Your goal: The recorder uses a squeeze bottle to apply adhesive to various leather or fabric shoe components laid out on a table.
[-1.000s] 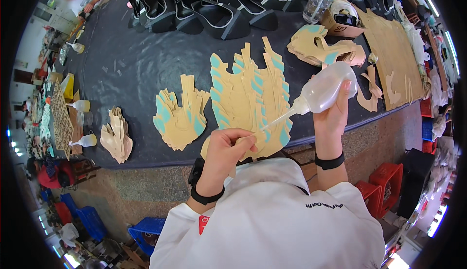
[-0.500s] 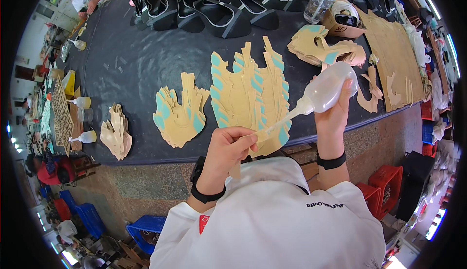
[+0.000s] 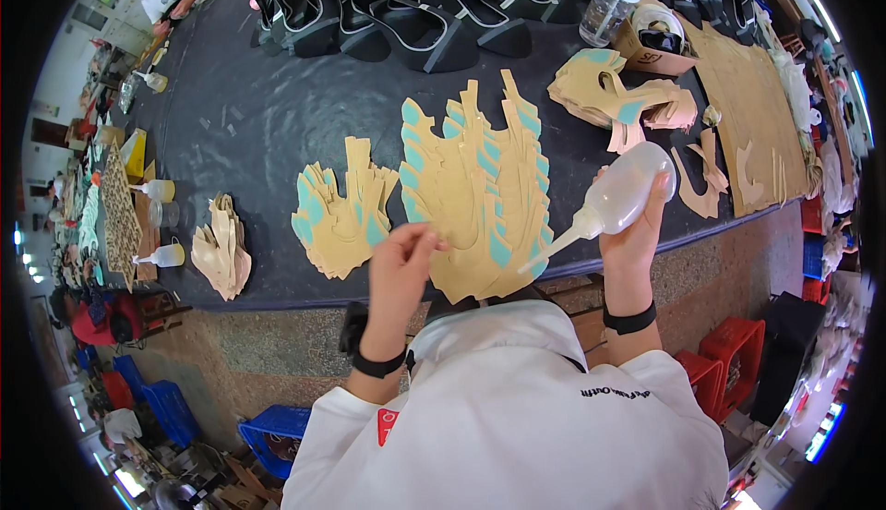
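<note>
My right hand (image 3: 635, 231) is wrapped round a translucent squeeze bottle (image 3: 630, 185). The bottle is tilted, and its long thin nozzle points down and left over the near right edge of a large fanned stack of tan pieces with turquoise patches (image 3: 471, 187). My left hand (image 3: 401, 265) is at the near left edge of that stack, thumb and fingers pinched together. What they hold, if anything, is too small to tell. Left of this hand lies a smaller fanned stack of similar pieces (image 3: 343, 219).
Black shoes (image 3: 406, 25) crowd the far side of the dark table (image 3: 277, 95). At the right are a clear jar (image 3: 609, 7), an open carton (image 3: 651, 53), more tan pieces (image 3: 591, 90) and a tan board (image 3: 752, 122). Pale pieces (image 3: 221, 247) and small bottles (image 3: 166, 255) lie left. Someone works far left.
My left hand has moved left and up toward the stack; the tan strip it held no longer shows in its fingers. The bottle has dropped slightly, its nozzle now away from the left hand.
</note>
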`<state>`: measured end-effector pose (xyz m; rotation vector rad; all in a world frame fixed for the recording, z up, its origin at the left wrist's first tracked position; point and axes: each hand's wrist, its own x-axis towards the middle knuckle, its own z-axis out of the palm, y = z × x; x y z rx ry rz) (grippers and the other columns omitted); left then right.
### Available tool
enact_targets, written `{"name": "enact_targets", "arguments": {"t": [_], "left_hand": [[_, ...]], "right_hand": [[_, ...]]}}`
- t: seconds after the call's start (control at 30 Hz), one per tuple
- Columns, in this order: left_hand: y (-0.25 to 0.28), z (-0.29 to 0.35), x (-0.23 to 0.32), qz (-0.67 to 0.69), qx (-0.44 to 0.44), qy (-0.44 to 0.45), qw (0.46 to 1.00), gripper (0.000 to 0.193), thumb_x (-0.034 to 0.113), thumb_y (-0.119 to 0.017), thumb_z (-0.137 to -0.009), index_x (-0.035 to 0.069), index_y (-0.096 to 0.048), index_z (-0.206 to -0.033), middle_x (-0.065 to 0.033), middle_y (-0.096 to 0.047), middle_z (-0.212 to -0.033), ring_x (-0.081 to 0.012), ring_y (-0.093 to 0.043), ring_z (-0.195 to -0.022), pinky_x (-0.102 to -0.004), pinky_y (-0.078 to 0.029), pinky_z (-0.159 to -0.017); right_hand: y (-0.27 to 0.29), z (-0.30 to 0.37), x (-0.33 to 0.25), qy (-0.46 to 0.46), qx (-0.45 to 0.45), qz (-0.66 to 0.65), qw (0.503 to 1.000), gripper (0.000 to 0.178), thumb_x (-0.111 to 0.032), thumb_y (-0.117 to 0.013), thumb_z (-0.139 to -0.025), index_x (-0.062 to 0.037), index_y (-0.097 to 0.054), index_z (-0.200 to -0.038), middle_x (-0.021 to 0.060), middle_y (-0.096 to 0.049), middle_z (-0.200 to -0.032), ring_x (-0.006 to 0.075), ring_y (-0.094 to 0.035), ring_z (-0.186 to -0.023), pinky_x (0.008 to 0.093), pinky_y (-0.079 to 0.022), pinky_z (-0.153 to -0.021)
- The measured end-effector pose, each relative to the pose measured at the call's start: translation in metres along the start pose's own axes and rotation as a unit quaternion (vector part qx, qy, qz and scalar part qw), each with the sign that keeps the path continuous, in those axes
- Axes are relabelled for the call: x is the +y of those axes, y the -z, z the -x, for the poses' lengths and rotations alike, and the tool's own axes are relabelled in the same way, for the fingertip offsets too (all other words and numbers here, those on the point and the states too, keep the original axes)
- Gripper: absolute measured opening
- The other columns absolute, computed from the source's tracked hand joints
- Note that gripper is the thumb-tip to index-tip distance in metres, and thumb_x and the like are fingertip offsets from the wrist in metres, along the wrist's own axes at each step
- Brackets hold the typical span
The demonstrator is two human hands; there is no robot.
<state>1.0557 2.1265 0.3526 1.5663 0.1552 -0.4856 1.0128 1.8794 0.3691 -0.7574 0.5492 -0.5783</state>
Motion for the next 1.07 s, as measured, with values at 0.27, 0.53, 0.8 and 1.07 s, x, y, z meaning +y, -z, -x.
{"name": "enact_targets", "arguments": {"t": [0.27, 0.53, 0.8, 1.07], "left_hand": [[-0.076, -0.028, -0.137, -0.114, -0.008, -0.078, 0.990, 0.017, 0.015, -0.049, -0.087, 0.002, -0.050, -0.097, -0.0067, -0.058, -0.071, -0.0114, -0.047, -0.052, -0.0240, -0.038, -0.047], [-0.098, -0.037, -0.153, -0.463, 0.041, -0.282, 0.839, 0.045, 0.025, -0.053, -0.082, 0.001, -0.042, -0.119, -0.0119, -0.056, -0.097, -0.0263, -0.054, -0.074, -0.0361, -0.044, -0.062], [-0.025, -0.069, -0.119, -0.603, 0.309, -0.183, 0.712, 0.050, 0.024, -0.056, -0.080, 0.000, -0.037, -0.120, -0.0180, -0.045, -0.107, -0.0331, -0.043, -0.098, -0.0453, -0.036, -0.077], [0.078, -0.117, -0.117, -0.547, 0.239, -0.037, 0.801, 0.041, 0.019, -0.062, -0.074, 0.008, -0.046, -0.110, -0.0105, -0.054, -0.101, -0.0269, -0.051, -0.093, -0.0420, -0.036, -0.074]], "right_hand": [[0.014, 0.001, 0.003, -0.014, 0.035, 0.019, 0.999, 0.054, -0.047, -0.049, -0.083, -0.0067, -0.039, -0.117, 0.0099, -0.049, -0.102, 0.0257, -0.053, -0.090, 0.0366, -0.047, -0.078], [0.021, 0.005, 0.000, -0.009, 0.041, 0.017, 0.999, 0.050, -0.046, -0.048, -0.084, -0.0088, -0.041, -0.115, 0.0079, -0.051, -0.102, 0.0226, -0.053, -0.092, 0.0375, -0.046, -0.079], [0.031, 0.011, -0.001, -0.010, 0.048, 0.027, 0.998, 0.053, -0.048, -0.049, -0.082, -0.0086, -0.040, -0.117, 0.0094, -0.050, -0.105, 0.0249, -0.052, -0.093, 0.0376, -0.045, -0.080], [0.013, 0.028, 0.016, -0.002, 0.067, 0.034, 0.997, 0.055, -0.050, -0.052, -0.080, -0.0084, -0.041, -0.115, 0.0098, -0.049, -0.102, 0.0258, -0.052, -0.091, 0.0375, -0.046, -0.080]]}}
